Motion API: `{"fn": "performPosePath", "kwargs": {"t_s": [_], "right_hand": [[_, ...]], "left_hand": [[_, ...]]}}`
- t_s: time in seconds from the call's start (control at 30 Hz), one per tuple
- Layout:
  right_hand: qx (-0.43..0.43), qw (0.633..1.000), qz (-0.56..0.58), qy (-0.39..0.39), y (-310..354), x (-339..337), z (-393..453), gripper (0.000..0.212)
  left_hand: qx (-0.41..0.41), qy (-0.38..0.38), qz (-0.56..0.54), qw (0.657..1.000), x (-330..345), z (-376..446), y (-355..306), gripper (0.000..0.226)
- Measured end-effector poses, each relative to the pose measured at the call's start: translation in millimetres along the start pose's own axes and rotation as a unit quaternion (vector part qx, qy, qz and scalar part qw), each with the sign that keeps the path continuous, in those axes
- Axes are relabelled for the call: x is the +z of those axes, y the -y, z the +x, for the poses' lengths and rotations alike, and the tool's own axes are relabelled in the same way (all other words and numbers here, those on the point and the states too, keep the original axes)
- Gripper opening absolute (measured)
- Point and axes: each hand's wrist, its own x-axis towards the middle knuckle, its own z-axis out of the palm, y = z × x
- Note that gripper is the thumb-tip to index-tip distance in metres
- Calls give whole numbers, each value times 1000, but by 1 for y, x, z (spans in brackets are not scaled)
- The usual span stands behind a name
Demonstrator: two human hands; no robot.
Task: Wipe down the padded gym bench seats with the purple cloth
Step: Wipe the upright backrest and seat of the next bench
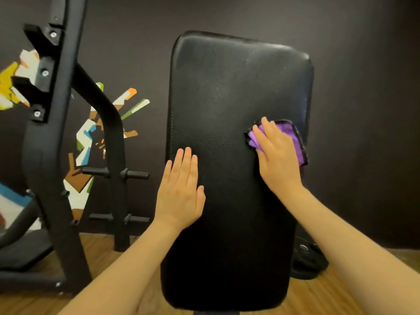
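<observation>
Head view, from the left: a black rack point(52, 137) with pegs stands well left of the left hand point(181, 192), against a dark wall with a colourful mural point(91, 137). That hand lies flat on the padded bench surface point(227, 98), fingers point(185, 160) released and extended, grasping nothing, just inside the pad's left stitched edge. Right of those fingers runs a broad bare stretch of black vinyl. Farther right, the right hand point(277, 155) presses the purple cloth point(293, 137) flat under its palm, fingers spread over it rather than clenched, close to the pad's right edge. Dusty specks show above these fingers, so the wipe would do well as long overlapping passes with even pressure, the left hand steadying the pad. Room is open above and between the hands; beyond the cloth the edge drops off, so a stroke should turn before it slips over.
</observation>
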Motion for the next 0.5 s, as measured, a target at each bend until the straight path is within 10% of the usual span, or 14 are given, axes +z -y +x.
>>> {"fn": "performPosePath", "kwargs": {"t_s": [0.23,0.5], "right_hand": [[-115,986,-3,121,7,5,-127,82],[-72,997,38,-12,-15,-7,-42,45]], "left_hand": [[-2,-3,2,1000,-1,-1,-1,65],[-12,11,22,1000,-2,-3,-1,67]]}}
